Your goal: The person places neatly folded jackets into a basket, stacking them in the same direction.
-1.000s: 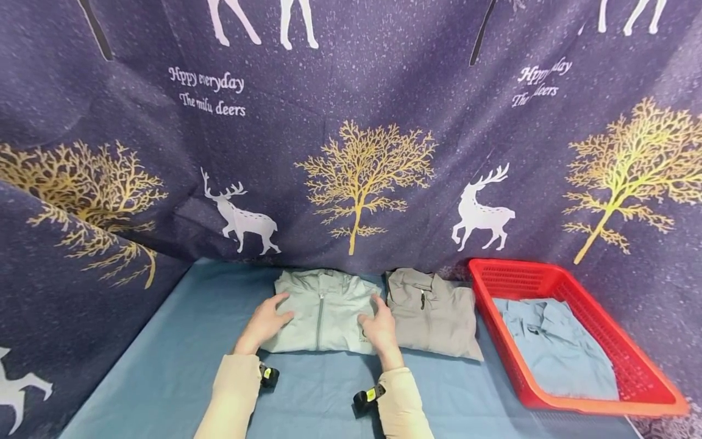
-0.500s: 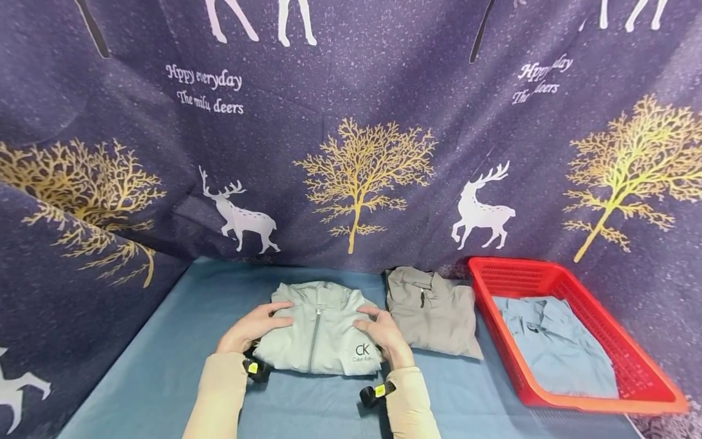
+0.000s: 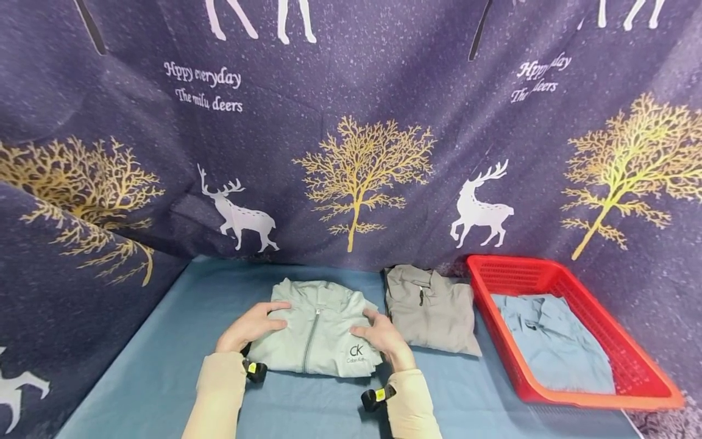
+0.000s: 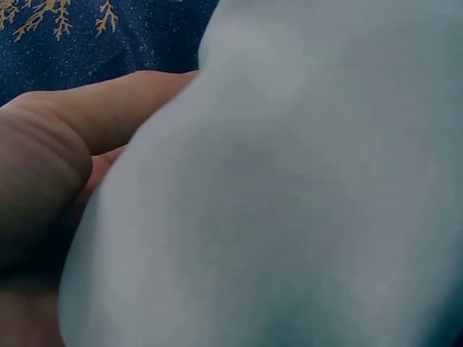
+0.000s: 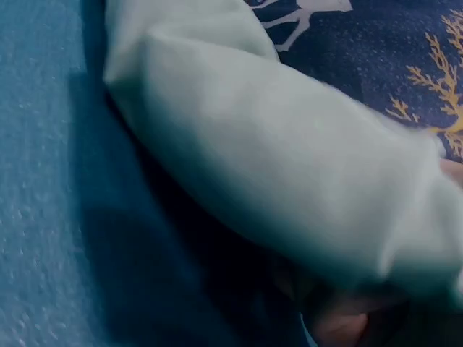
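A folded pale green zip-up jacket (image 3: 329, 332) with a CK logo is held between both hands. My left hand (image 3: 249, 327) grips its left side, the thumb on top. On the opposite side my right hand (image 3: 384, 335) grips it with the thumb on the front; its other fingers are mostly hidden. Pale green cloth (image 4: 275, 188) fills most of the left wrist view beside the left hand (image 4: 43, 159). In the right wrist view, fingers (image 5: 343, 327) show below the jacket's bulging edge (image 5: 275, 144), over a dark shadow on the cloth.
A folded grey zip-neck top (image 3: 430, 317) lies to the right of the jacket. Further right stands a red plastic basket (image 3: 518, 372) holding a folded blue garment (image 3: 565, 353). Blue cloth (image 3: 323, 408) covers the table, and a dark deer-print curtain (image 3: 258, 140) hangs behind.
Both hands have drawn the pale green jacket toward the body and slightly left, away from the grey top. Its logo has come into clear view. Over the last half second it shifts only a little.
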### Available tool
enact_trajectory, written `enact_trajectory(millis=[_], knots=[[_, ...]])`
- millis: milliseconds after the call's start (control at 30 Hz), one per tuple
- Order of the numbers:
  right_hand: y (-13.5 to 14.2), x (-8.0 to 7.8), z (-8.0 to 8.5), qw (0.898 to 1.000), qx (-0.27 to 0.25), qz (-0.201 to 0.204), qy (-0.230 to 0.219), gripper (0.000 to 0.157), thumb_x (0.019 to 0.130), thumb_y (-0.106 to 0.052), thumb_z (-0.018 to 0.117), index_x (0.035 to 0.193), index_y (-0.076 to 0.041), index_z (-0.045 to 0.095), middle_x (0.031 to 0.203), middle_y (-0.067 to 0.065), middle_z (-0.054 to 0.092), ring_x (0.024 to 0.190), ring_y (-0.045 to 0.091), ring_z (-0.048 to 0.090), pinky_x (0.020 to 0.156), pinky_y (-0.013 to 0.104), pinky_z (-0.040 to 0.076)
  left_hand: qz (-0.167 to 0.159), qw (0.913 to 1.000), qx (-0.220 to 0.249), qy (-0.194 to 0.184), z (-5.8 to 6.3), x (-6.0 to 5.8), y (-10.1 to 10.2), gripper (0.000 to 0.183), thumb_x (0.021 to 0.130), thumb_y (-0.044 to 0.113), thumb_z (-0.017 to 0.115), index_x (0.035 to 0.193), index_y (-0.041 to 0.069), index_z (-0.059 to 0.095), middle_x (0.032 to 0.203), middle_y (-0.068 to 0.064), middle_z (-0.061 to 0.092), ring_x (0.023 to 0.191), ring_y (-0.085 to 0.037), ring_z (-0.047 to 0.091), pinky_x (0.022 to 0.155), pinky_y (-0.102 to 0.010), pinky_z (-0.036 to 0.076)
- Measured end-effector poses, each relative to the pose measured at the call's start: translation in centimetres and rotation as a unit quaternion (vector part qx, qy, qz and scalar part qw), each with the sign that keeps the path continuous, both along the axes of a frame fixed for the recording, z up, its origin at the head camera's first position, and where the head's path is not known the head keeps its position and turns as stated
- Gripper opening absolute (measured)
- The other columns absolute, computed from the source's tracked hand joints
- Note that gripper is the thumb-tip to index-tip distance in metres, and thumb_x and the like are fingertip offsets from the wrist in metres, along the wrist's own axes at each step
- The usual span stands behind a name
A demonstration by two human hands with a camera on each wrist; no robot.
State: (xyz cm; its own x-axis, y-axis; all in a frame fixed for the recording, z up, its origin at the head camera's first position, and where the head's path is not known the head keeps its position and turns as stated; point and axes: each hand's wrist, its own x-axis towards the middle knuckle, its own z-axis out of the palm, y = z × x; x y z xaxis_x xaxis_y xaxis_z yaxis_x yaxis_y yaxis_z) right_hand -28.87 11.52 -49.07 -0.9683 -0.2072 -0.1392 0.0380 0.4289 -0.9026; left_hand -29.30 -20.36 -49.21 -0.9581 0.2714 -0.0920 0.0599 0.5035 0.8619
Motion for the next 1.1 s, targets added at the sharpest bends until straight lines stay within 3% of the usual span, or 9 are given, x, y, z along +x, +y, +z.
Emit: enact_trajectory(millis=[133, 267, 400, 633, 900, 1100], knots=[[0.3, -0.2, -0.6, 0.999, -0.032, 0.022, -0.003, 0.065, 0.088, -0.019, 0.072, 0.143, 0.003, 0.046, 0.149, 0.025, 0.037, 0.139, 0.043, 0.028, 0.110, 0.055, 0.027, 0.000, 0.9999, -0.004, 0.010, 0.1, 0.1, 0.1, 0.047, 0.091, 0.012, 0.068, 0.136, 0.004, 0.058, 0.144, -0.020, 0.046, 0.140, -0.043, 0.026, 0.107, -0.058, 0.030], [0.0, -0.4, -0.9, 0.998, -0.055, 0.026, 0.024, 0.057, 0.088, -0.015, 0.072, 0.141, -0.003, 0.052, 0.148, 0.021, 0.040, 0.140, 0.040, 0.027, 0.112, 0.055, 0.024, -0.002, 0.9997, 0.000, 0.023, 0.2, 0.2, -0.2, 0.042, 0.093, 0.011, 0.065, 0.134, 0.002, 0.059, 0.142, -0.020, 0.048, 0.139, -0.042, 0.030, 0.107, -0.056, 0.031], [-0.5, -0.4, -1.0, 0.997, -0.061, 0.023, 0.051, 0.048, 0.088, -0.011, 0.071, 0.134, -0.005, 0.059, 0.146, 0.019, 0.044, 0.139, 0.038, 0.030, 0.111, 0.056, 0.024, -0.007, 0.9997, -0.003, 0.025, 0.1, 0.4, -0.4, 0.042, 0.093, 0.008, 0.064, 0.133, 0.000, 0.059, 0.141, -0.021, 0.049, 0.138, -0.044, 0.030, 0.106, -0.057, 0.032], [-1.1, -0.3, -1.2, 0.998, -0.061, -0.003, 0.032, 0.053, 0.085, -0.007, 0.070, 0.136, -0.001, 0.056, 0.145, 0.025, 0.042, 0.133, 0.040, 0.036, 0.107, 0.055, 0.031, -0.019, 0.9992, -0.031, 0.017, -0.1, 0.2, -0.6, 0.045, 0.091, 0.009, 0.067, 0.134, 0.000, 0.058, 0.141, -0.022, 0.049, 0.137, -0.046, 0.030, 0.106, -0.058, 0.032], [-1.2, -0.2, -0.4, 0.997, -0.032, -0.036, 0.067, 0.049, 0.080, 0.003, 0.063, 0.130, -0.002, 0.063, 0.142, 0.022, 0.047, 0.133, 0.037, 0.039, 0.105, 0.055, 0.033, -0.006, 0.9991, -0.041, 0.012, -0.1, 0.0, -0.6, 0.043, 0.090, 0.010, 0.068, 0.132, 0.003, 0.061, 0.140, -0.020, 0.051, 0.136, -0.045, 0.032, 0.103, -0.058, 0.035], [-0.8, -0.1, 0.1, 0.988, 0.039, -0.058, 0.134, 0.049, 0.078, 0.002, 0.063, 0.126, -0.007, 0.067, 0.131, 0.016, 0.060, 0.113, 0.029, 0.056, 0.089, 0.044, 0.045, 0.025, 0.9990, -0.033, 0.020, 0.0, 0.0, -0.7, 0.042, 0.089, 0.011, 0.069, 0.130, 0.008, 0.064, 0.141, -0.017, 0.051, 0.139, -0.041, 0.030, 0.106, -0.058, 0.032]])
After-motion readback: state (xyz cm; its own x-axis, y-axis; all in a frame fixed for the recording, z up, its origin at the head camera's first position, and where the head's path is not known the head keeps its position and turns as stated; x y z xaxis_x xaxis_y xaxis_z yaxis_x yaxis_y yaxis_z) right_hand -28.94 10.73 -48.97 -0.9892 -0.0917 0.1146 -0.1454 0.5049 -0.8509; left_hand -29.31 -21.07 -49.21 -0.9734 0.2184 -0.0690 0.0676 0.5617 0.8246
